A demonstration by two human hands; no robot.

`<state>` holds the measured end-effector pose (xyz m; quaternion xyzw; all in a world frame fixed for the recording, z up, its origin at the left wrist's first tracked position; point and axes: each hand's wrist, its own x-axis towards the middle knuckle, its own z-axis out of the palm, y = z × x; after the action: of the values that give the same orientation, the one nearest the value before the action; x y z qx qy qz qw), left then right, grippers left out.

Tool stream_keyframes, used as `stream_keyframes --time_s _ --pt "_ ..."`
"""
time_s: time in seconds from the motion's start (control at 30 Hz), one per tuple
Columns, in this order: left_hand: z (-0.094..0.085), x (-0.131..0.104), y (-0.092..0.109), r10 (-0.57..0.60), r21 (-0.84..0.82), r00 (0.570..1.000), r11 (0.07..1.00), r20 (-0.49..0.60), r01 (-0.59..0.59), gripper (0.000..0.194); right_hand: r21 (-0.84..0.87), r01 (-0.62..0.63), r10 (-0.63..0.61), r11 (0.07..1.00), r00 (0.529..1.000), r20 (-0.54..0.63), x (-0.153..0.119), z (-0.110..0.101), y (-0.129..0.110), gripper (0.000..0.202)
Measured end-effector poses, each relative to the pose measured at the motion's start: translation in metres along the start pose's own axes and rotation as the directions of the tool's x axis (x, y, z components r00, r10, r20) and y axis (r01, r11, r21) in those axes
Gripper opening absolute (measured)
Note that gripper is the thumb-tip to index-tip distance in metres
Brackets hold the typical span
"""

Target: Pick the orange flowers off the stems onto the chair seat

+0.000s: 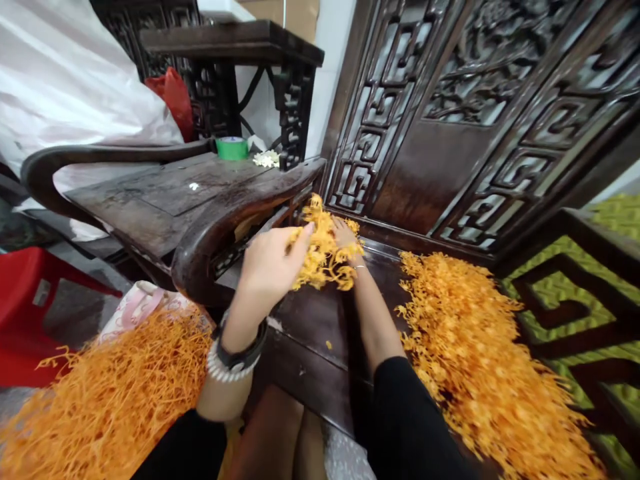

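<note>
Over the dark wooden seat (315, 320), a bunch of yellow-orange curly strands (325, 257), perhaps artificial flower sprigs, is between my two hands. My left hand (270, 263) is closed at the bunch's left side, thumb raised, with its other fingers mostly hidden. My right hand (345, 237) reaches into the far right side of the bunch, its fingers partly covered by strands. A big pile of similar orange sprigs (470, 333) lies on the seat to the right. Another heap of thin orange stems (135, 380) fills the lower left.
The curved armrest (200, 260) of a wooden chair stands close to my left hand. Green tape (232, 148) and small white bits (267, 159) lie on that chair's seat. A red stool (40, 313) is at left. The carved backrest (425, 167) rises behind.
</note>
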<state>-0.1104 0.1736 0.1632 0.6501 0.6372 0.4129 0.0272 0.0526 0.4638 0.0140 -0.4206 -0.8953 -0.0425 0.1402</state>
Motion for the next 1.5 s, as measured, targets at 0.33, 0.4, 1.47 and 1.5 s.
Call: stream_keyframes --time_s 0.33,0.4,1.47,1.5 --pt "-0.073 0.029 0.033 0.099 -0.561 0.922 0.767 -0.375 -0.311 0.036 0.007 -0.232 0.232 0.973 0.972 0.024 0.019 -0.056 -0.031 0.050" --pt "-0.076 0.030 0.031 0.143 -0.624 0.937 0.713 -0.319 -0.321 0.032 0.057 -0.174 0.172 0.983 0.984 0.039 0.015 -0.088 -0.034 0.046" --pt "0.024 -0.184 0.004 -0.108 -0.770 0.762 -0.059 0.638 0.636 0.012 0.860 -0.239 0.271 -0.451 0.881 0.387 -0.398 -0.206 -0.224 0.028" --pt "0.029 -0.186 0.008 -0.083 -0.758 0.754 -0.108 0.652 0.643 0.010 0.868 -0.190 0.313 -0.459 0.879 0.359 -0.401 -0.207 -0.225 0.027"
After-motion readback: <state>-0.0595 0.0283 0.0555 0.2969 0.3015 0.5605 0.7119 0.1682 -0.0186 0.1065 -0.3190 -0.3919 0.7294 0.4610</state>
